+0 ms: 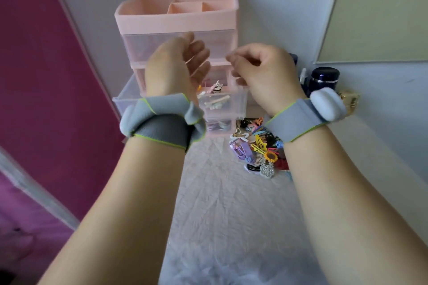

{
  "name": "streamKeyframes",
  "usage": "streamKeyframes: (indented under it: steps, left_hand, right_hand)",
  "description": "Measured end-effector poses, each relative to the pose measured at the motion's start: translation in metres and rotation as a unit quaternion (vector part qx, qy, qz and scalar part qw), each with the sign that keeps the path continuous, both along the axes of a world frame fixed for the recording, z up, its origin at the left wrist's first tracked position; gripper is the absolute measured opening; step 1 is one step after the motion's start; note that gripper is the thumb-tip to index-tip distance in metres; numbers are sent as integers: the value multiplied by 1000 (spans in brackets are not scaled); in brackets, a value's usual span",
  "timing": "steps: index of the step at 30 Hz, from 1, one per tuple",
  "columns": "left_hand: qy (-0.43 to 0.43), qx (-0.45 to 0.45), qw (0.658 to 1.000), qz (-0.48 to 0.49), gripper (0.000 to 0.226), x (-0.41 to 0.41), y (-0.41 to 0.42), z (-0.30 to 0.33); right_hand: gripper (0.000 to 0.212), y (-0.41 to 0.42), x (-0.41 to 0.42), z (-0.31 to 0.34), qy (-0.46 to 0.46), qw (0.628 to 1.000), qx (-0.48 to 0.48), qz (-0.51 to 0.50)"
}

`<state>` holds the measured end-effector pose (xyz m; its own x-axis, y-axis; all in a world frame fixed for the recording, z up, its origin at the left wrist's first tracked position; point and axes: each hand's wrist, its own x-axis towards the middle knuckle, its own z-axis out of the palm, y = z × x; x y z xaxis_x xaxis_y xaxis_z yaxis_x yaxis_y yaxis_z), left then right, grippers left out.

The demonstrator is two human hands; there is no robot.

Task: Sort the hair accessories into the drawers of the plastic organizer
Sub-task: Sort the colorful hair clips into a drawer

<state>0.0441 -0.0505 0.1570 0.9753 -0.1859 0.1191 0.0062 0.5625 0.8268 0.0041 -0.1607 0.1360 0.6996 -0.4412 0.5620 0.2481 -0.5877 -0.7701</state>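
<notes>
1. Seemingly mid-sort, both hands are raised in front of the plastic organizer (178, 21) at the upper centre of the frame. The left hand (176, 62) is open, palm turned inward with fingers loosely spread, holding nothing I can see. The right hand (259, 69) has its fingers curled and thumb meeting forefinger as if pinching something small; whether anything is actually in that pinch is too small to tell.
2. One clear drawer (220, 102) stands pulled out below the hands, and pale clips already lie in it, probably so pieces can be dropped straight in from above.
3. Unsorted hair accessories (259, 146) sit in a colourful pile right of centre, just beside the organizer's base and partly under the right wrist, likely kept near for short reaches. Plenty remain, so I judge the job far from done.
4. Both wrists wear grey bands (162, 122) with padded pods.
5. Everything rests on a bench (220, 215) covered in a crinkled pale cloth.
6. Pale walls form a corner behind; dark jars (324, 78) stand at right, and a magenta panel (34, 76) fills the left.
</notes>
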Motion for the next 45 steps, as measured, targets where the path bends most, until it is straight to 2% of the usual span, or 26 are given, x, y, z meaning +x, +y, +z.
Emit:
streamKeyframes:
  steps: [2, 5, 9, 14, 21, 29, 32, 34, 36, 38, 41, 45]
  left_hand:
    - [-54, 29, 998, -29, 14, -18, -7, -10]
    - [-89, 77, 990, -84, 20, -31, -15, -33]
    - [-67, 160, 971, -163, 25, -45, -32, -75]
    - [-41, 270, 940, -206, 19, -52, -47, -120]
    - [-111, 396, 891, -194, 17, -57, -58, -155]
    - [-190, 449, 857, -168, 13, -59, -75, -157]
    - [-266, 500, 815, -119, 19, -61, -84, -155]
    - [-328, 569, 751, -63, 29, -60, -89, -156]
    - [-355, 641, 680, -34, 38, -57, -89, -157]
    - [-346, 686, 638, -39, 42, -56, -91, -158]
    - [-350, 704, 616, -47, 40, -53, -90, -158]
    - [-363, 699, 613, -59, 34, -47, -89, -160]
  right_hand:
    - [14, -7, -12, -9, -32, 998, 48, -3]
    - [17, -19, -35, -28, -35, 995, 90, -10]
    - [13, -38, -66, -68, 41, 994, 98, -41]
    - [19, -57, -89, -112, 125, 982, 114, -85]
    - [11, -85, -110, -144, 155, 971, 125, -134]
    - [12, -109, -129, -149, 169, 962, 57, -206]
    - [11, -114, -132, -151, 190, 956, 62, -213]
    - [10, -117, -134, -152, 208, 953, 62, -213]
    - [9, -117, -134, -154, 229, 950, 54, -208]
    - [9, -118, -134, -156, 244, 946, 51, -207]
    - [8, -117, -131, -155, 254, 945, 48, -201]
    - [10, -113, -127, -150, 264, 944, 28, -197]
